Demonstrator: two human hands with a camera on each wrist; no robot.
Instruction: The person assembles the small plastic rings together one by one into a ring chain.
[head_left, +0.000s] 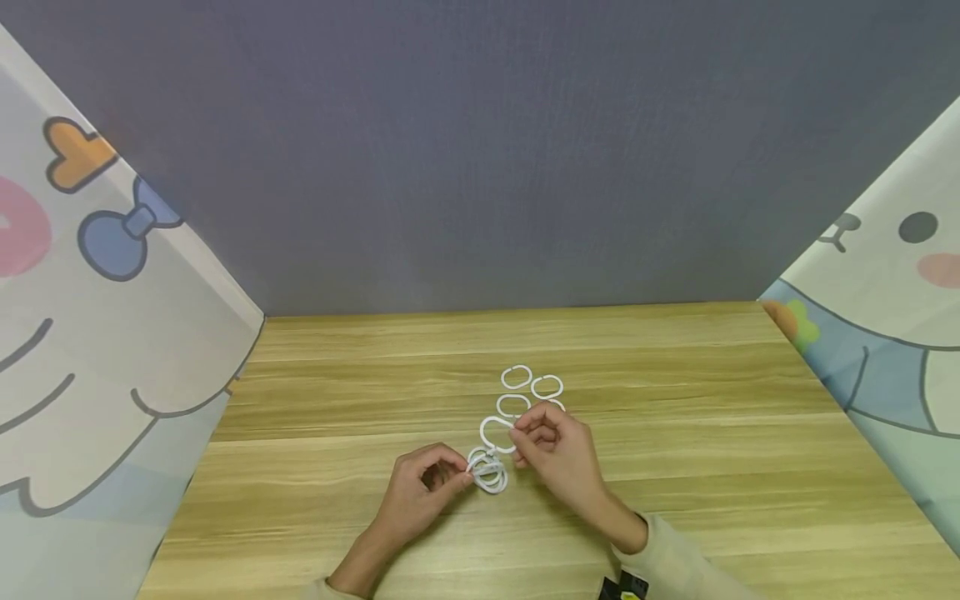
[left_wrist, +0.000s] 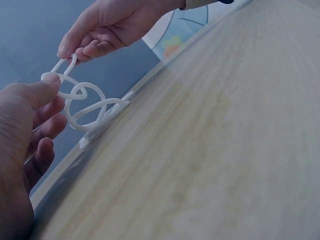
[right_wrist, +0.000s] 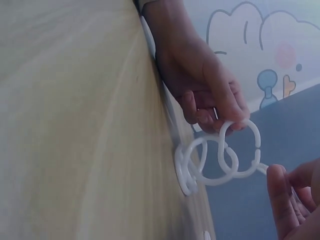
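My left hand (head_left: 420, 492) pinches a white oval curtain ring (right_wrist: 259, 135) between thumb and index finger. Other rings are linked to it in a small chain (head_left: 491, 482), whose lower end touches the tabletop in the left wrist view. My right hand (head_left: 558, 454) pinches another white ring (head_left: 487, 423) by its right side, just above the cluster. In the left wrist view that ring (left_wrist: 74, 61) meets the one at my left thumb; whether the two are hooked together I cannot tell. Each ring is a narrow loop, and some show a small gap.
Beyond my right hand, several loose white rings lie flat on the wooden table (head_left: 337, 400), among them a far ring (head_left: 504, 372) and one beside it (head_left: 534, 390). A grey panel (head_left: 480, 167) rises behind the table, and cartoon-printed panels (head_left: 187, 317) stand at both sides.
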